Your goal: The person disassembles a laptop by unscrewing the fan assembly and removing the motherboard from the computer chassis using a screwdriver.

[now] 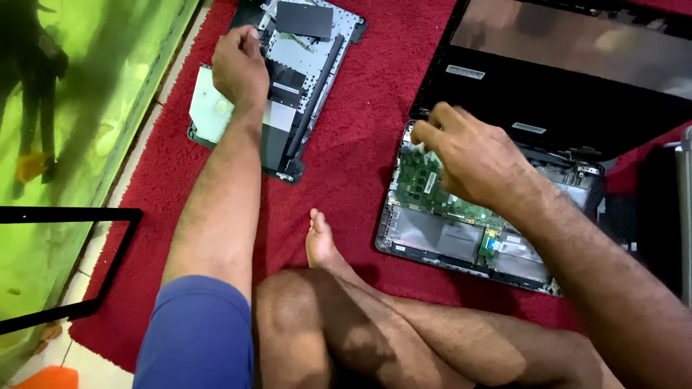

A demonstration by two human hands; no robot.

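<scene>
right hand (472,162) hovering over opened black laptop base with exposed green circuit board (432,189), fingers loosely curled, holding nothing visible (fingertips blurred); left hand (240,68) resting fisted on detached grey keyboard panel (303,54), steadying it; grip contents hidden.

Soft even light, faint shadows, slight motion blur, saturated colours

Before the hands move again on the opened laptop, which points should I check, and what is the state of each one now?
1. Right hand over the green circuit board: ok.
2. Right fingers holding something: cannot tell, blurred.
3. Left hand resting on the removed keyboard panel: ok.
4. Laptop base flat on the red mat: ok.
5. Screen laid open, away from the board: ok.
6. Bare foot apart from the laptop base: ok, but near.
</scene>
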